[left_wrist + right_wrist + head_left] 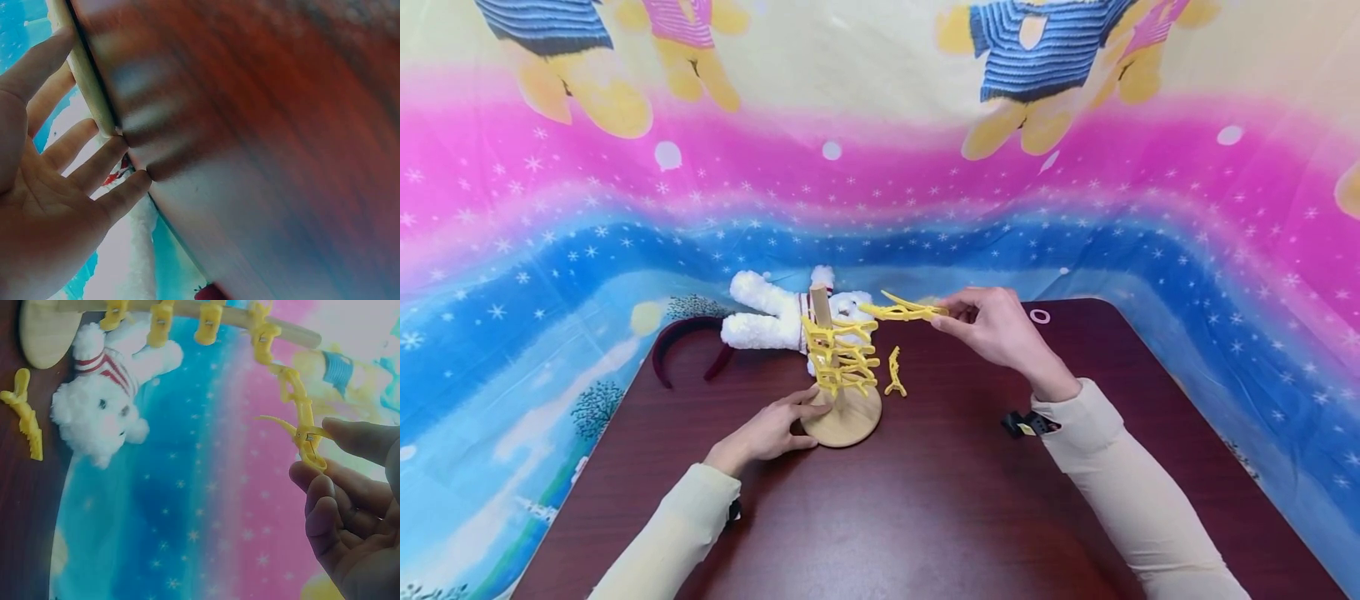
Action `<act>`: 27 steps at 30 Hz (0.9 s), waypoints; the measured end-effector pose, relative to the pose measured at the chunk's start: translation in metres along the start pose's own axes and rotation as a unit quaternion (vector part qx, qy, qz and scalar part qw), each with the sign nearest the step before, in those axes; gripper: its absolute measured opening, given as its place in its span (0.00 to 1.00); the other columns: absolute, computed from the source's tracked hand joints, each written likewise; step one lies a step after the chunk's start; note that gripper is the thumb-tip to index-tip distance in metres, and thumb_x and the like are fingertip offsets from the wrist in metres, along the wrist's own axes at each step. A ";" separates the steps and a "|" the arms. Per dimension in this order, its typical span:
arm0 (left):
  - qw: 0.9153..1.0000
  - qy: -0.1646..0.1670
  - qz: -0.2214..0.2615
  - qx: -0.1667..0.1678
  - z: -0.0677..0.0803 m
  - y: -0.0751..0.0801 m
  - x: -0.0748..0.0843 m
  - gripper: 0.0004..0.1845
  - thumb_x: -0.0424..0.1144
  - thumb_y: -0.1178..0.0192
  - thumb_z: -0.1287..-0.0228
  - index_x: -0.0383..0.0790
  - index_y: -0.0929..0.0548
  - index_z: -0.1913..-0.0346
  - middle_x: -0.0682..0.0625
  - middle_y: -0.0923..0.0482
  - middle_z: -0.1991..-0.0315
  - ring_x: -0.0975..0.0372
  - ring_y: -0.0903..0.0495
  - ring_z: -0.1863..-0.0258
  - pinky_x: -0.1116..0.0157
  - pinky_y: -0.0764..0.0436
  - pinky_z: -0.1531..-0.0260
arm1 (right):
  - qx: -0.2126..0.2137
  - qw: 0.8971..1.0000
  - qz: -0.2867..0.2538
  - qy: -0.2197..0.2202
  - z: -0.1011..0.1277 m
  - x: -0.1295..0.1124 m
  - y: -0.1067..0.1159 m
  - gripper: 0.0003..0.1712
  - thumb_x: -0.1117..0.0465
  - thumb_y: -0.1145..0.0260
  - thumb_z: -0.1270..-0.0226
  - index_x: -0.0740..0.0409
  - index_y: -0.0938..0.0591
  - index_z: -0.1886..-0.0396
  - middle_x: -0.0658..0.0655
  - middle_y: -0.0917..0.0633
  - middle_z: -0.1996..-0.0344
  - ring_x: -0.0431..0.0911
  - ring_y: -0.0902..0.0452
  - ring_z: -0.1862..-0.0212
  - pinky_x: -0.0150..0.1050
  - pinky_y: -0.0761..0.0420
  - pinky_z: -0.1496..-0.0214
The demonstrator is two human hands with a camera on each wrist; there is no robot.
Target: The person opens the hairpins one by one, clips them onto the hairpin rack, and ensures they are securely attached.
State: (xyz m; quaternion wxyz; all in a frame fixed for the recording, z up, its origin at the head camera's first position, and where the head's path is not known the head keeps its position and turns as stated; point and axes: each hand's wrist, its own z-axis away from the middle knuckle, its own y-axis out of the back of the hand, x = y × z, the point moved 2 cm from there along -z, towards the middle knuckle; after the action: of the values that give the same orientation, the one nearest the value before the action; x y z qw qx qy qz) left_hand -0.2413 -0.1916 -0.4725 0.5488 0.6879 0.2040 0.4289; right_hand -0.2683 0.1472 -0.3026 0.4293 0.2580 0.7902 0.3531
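My right hand pinches the handle end of a yellow toothed hair clip between thumb and fingers; its jaws stand apart. The clip points left, close to the top of a wooden post that carries several yellow clips in tiers. Whether the held clip touches the upper ones I cannot tell. My left hand rests at the left side of the post's round wooden base, thumb at the rim, fingers fairly straight. Right of the stand lies a loose yellow clip on the table.
Behind the stand a white plush toy lies on its back. A dark red headband is to its left. A small pale ring sits near the table's back edge. Printed cloth hangs around the dark table.
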 end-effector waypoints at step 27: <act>1.000 0.004 0.003 -0.006 0.001 0.002 0.005 0.30 0.46 0.35 0.43 0.49 0.28 0.35 0.42 0.42 0.29 0.47 0.35 0.34 0.50 0.30 0.41 | -0.008 0.994 -0.041 0.100 -0.018 -0.055 -0.031 0.11 0.49 0.31 0.43 0.44 0.13 0.60 0.41 0.19 0.76 0.35 0.26 0.75 0.31 0.26 0.72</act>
State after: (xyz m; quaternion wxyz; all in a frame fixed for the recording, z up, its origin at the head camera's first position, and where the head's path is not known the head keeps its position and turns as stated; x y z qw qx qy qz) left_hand -0.2382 -0.1895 -0.4687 0.5507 0.6838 0.2019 0.4341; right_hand -0.2597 0.0829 -0.2929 0.3645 0.1855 0.8360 0.3658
